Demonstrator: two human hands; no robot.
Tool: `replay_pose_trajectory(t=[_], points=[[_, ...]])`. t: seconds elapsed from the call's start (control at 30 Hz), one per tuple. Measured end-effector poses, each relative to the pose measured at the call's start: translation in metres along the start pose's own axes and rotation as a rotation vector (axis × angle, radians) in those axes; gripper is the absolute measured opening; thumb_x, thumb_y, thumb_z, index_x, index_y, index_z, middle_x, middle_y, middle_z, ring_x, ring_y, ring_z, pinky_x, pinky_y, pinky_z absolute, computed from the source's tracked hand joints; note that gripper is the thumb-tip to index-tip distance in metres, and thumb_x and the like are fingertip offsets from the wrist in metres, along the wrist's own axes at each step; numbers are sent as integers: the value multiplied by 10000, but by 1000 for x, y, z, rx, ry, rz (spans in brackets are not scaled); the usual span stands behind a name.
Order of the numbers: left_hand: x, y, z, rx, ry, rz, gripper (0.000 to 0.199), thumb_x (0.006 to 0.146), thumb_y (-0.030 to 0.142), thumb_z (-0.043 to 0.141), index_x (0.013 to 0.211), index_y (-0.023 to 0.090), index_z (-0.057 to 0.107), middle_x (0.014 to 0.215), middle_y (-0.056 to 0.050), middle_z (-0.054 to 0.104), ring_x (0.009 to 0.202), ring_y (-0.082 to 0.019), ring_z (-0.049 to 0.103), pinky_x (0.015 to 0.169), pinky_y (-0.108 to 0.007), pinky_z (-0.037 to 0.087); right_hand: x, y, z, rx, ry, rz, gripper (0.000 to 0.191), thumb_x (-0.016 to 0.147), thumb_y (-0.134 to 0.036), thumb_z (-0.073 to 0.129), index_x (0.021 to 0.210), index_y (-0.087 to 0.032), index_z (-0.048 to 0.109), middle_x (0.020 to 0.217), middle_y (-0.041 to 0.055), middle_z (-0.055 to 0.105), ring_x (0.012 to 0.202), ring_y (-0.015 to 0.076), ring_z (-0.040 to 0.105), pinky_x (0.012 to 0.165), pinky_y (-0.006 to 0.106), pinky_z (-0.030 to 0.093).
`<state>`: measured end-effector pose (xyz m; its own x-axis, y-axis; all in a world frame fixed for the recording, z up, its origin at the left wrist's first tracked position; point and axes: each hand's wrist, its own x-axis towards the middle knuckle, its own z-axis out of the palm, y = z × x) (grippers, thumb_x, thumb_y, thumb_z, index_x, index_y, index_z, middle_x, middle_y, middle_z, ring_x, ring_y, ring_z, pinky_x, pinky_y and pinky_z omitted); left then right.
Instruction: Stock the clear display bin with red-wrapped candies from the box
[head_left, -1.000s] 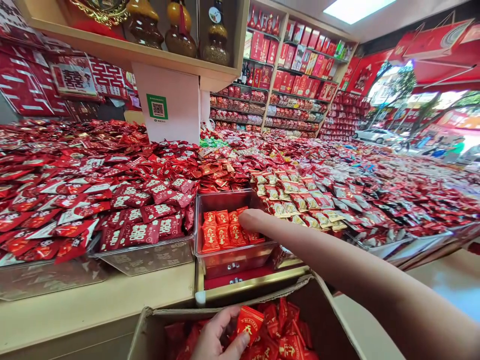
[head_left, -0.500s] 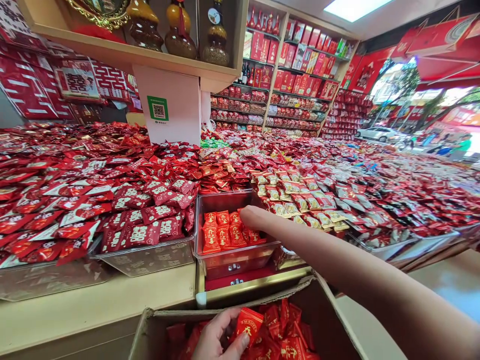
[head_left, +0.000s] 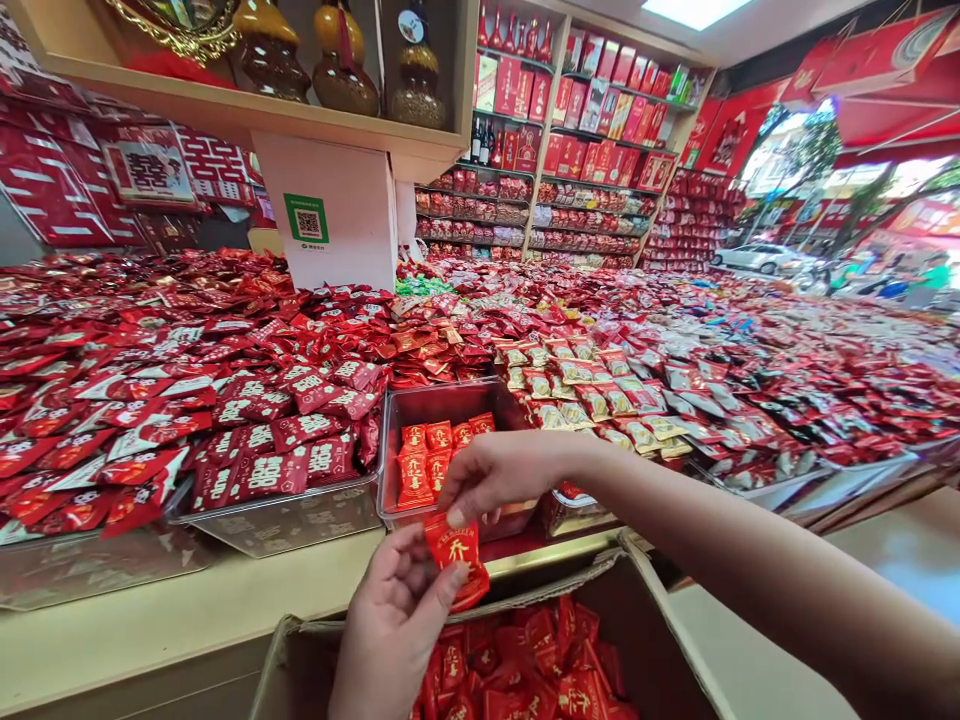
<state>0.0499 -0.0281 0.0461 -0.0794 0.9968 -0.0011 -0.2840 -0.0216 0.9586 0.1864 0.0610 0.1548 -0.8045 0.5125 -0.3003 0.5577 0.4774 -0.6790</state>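
- Holding a red packet (head_left: 459, 552) in the left hand (head_left: 386, 610), low in the middle of the frame, with that grip clamped on it.
- Pinching the same packet at its top corner with the right hand (head_left: 502, 480), with that grip together on it too.
- Set just behind, in the middle of the frame: a bin (head_left: 394, 420) with small red packets (head_left: 415, 475) in rows.
- Lying loose at the bottom, in a cardboard box (head_left: 652, 640): more red packets (head_left: 540, 690).
- Piled beside the bin: dark red packets (head_left: 266, 470) on its left, gold packets (head_left: 596, 400) on its right.
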Motion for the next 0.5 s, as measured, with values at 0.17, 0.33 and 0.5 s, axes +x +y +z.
replay_pose_trajectory(t=[0.17, 0.33, 0.5], points=[[8, 4, 10, -35, 35, 67, 495, 601, 216, 689, 1015, 244, 418, 825, 25, 609, 747, -132, 602, 685, -227, 498, 5, 11, -2, -214, 165, -5, 161, 761, -207, 496, 831, -109, 603, 636, -14, 578, 552, 60, 488, 517, 153, 364], [6, -12, -10, 126, 59, 68, 413, 689, 292, 609, 1043, 232, 406, 837, 6, 593, 662, -121, 595, 647, -238, 489, 16, 35, -38, -675, 508, 330, 265, 789, -166, 400, 969, -106, 584, 911, 101, 617, 805, 168, 558, 651, 225, 395], [10, -32, -34, 111, 119, -78, 440, 620, 320, 662, 979, 193, 442, 758, 15, 620, 599, -112, 579, 589, -213, 473, 44, 55, -46, -816, 234, 502, 280, 663, -58, 512, 914, -81, 633, 892, 140, 638, 830, 212, 587, 666, 229, 427]])
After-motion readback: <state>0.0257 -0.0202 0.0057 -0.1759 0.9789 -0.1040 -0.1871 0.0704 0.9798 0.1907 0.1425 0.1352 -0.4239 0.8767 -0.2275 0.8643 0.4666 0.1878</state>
